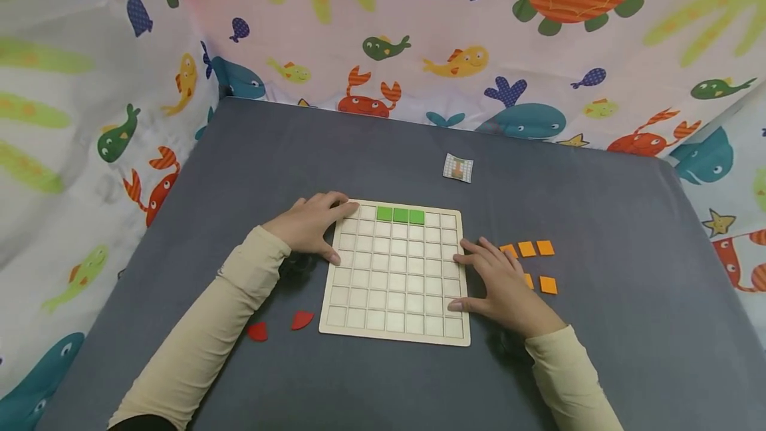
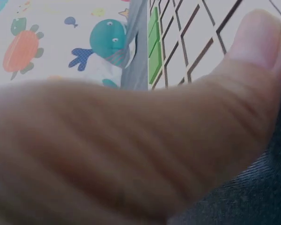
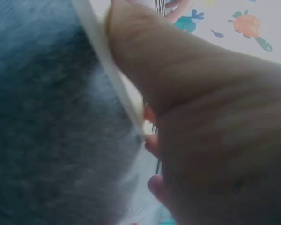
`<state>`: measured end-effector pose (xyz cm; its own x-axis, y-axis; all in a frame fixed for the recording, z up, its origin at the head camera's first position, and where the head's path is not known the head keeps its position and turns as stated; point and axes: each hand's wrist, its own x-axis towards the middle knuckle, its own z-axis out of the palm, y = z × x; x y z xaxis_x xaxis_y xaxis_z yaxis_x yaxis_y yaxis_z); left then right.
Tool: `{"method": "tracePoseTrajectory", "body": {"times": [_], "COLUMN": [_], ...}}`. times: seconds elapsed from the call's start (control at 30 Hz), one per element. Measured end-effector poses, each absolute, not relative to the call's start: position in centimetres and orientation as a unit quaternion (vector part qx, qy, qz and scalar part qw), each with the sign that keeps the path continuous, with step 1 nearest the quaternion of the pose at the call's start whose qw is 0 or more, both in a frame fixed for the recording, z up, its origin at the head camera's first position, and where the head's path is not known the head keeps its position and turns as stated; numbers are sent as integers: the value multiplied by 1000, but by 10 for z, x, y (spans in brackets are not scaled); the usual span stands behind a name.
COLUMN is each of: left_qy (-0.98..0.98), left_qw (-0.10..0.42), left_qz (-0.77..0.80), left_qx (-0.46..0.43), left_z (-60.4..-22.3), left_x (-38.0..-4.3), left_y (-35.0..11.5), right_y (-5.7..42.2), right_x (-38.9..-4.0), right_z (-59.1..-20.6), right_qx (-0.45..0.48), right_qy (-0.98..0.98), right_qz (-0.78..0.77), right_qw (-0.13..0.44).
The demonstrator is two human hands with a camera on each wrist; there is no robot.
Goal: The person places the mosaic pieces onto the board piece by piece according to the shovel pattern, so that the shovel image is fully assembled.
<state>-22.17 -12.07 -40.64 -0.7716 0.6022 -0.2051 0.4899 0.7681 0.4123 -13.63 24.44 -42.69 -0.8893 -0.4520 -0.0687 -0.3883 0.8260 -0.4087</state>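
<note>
A pale wooden grid board [image 1: 395, 282] lies on the dark grey table, with three green square tiles [image 1: 401, 215] set side by side in its far row. My left hand [image 1: 312, 226] touches the board's left edge near the far corner, thumb and forefinger spread apart. At the right edge rests my right hand [image 1: 505, 285], its fingertips and thumb on the frame. In the left wrist view the thumb [image 2: 253, 51] covers part of the grid. The right wrist view shows the thumb [image 3: 145, 47] over the board's rim [image 3: 103, 51]. Other fingers are partly hidden.
Several orange square tiles [image 1: 545, 247] lie right of the board, some partly behind my right hand. Two red curved-edged pieces [image 1: 302, 320] sit at the lower left. A small printed card [image 1: 458, 168] lies beyond the board. Patterned cloth [image 1: 335, 38] borders the table's far and side edges.
</note>
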Motion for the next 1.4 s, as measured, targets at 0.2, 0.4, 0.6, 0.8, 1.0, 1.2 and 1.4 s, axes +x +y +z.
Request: {"method": "tracePoseTrajectory", "body": {"times": [0.2, 0.4, 0.6, 0.8, 1.0, 1.2, 1.4], "left_qy": [927, 927, 927, 928, 926, 923, 921], "left_qw": [164, 153, 144, 140, 139, 144, 154], "left_qz": [164, 164, 160, 158, 159, 173, 189], "left_qx": [293, 299, 307, 307, 312, 313, 304], "left_z": [-406, -408, -411, -412, -412, -412, -410], "left_x": [-222, -222, -222, -222, -222, -221, -222], "left_y": [-117, -116, -115, -116, -116, -115, -113], "right_y": [242, 275, 334, 358, 359, 358, 350], "right_x": [-143, -164, -176, -190, -199, -200, -198], "right_z": [-389, -336, -337, -360, -384, -392, -381], "right_qx": [-231, -179, -115, -107, -119, -120, -101], "right_qy": [961, 971, 981, 977, 965, 968, 970], "right_qz": [-141, -151, -142, -143, -161, -147, -148], "right_qw": [59, 47, 59, 118, 167, 162, 165]}}
